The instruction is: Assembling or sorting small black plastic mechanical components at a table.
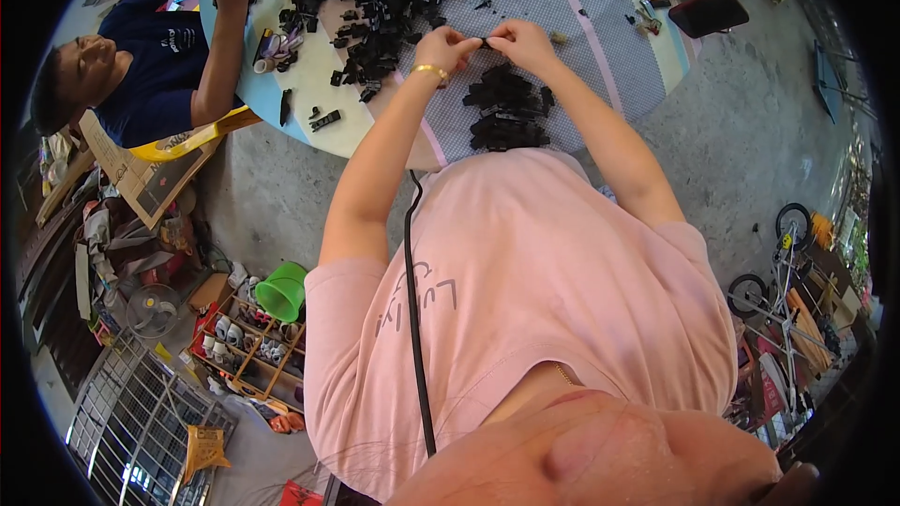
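Both my hands meet over the table, pinching one small black plastic part (485, 43) between them. My left hand (447, 50), with a gold bracelet at the wrist, grips its left end. Thumb and fingers of my right hand (523, 45) close on the other end. The part is too small for its exact shape to show. Just below my hands, near the table's close edge, lies a neat stack of black plastic parts (509, 108). Beyond and to the left spreads a big loose heap of similar black pieces (375, 5).
A co-worker (155, 52) sits at the table's left side, one arm raised. A dark phone (709, 11) lies at the right edge of the table (628, 56). Tape rolls and small items (277, 49) sit at the left. A black cable (413, 300) hangs down my front.
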### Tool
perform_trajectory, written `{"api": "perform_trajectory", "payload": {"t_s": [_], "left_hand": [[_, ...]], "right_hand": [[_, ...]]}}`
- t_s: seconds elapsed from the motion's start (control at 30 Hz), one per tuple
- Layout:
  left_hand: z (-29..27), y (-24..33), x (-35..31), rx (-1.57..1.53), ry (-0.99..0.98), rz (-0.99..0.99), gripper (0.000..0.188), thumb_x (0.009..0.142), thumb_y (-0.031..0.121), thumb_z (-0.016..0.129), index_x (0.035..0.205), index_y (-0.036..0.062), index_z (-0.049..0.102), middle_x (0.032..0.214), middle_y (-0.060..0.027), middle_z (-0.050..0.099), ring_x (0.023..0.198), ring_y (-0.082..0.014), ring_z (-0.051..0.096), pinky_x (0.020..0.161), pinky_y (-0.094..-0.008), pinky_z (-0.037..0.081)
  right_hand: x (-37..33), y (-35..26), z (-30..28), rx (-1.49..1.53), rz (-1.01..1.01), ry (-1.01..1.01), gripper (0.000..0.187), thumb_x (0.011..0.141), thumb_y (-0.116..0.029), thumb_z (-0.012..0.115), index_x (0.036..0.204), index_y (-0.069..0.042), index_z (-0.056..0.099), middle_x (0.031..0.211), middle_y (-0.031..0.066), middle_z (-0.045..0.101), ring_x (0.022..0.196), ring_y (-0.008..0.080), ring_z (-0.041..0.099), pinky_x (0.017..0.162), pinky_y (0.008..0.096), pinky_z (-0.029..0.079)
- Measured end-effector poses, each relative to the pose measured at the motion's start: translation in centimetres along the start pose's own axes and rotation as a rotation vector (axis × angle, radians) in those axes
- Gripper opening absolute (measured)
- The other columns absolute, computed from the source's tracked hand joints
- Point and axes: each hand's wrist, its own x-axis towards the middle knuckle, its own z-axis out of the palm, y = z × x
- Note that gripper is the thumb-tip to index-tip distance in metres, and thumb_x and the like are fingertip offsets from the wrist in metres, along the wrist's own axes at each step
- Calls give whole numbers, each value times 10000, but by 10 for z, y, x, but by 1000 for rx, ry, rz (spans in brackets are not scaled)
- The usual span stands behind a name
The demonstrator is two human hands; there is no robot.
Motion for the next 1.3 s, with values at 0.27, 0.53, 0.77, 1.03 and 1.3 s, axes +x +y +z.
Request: {"api": "perform_trajectory", "payload": {"t_s": [0.27,0.53,0.77,1.03,1.3], "left_hand": [[-15,-20,-13,356,559,404,256,700,176,671,911,70,573,719,-87,583,664,-267,574,607,-332,465],[6,-20,-1,406,592,465,288,659,222,703,879,70,596,787,-92,564,708,-254,569,635,-343,463],[11,-2,2,468,407,383,304,662,310,691,777,41,610,765,-118,595,721,-280,577,654,-359,464],[20,8,23,503,42,200,310,698,353,641,762,51,671,757,-150,631,733,-296,602,703,-370,466],[15,-6,19,416,309,216,350,744,375,605,722,27,647,716,-122,635,621,-256,603,595,-354,473]], "right_hand": [[-69,-44,-41,-226,-160,-462,255,723,-307,620,784,-60,640,697,95,622,671,223,598,601,317,460],[29,5,-89,-555,-287,299,277,771,-283,560,915,-54,620,880,117,623,766,303,588,709,369,466],[92,45,-108,-1011,-332,430,263,779,-216,569,1017,-104,582,948,65,588,905,238,537,771,348,455],[90,41,-113,-975,-342,334,237,745,-238,613,934,-98,581,871,21,590,858,212,551,730,333,464],[46,-1,-89,-481,-260,113,189,729,-197,609,898,-113,624,856,35,595,838,205,562,695,328,468]]}}
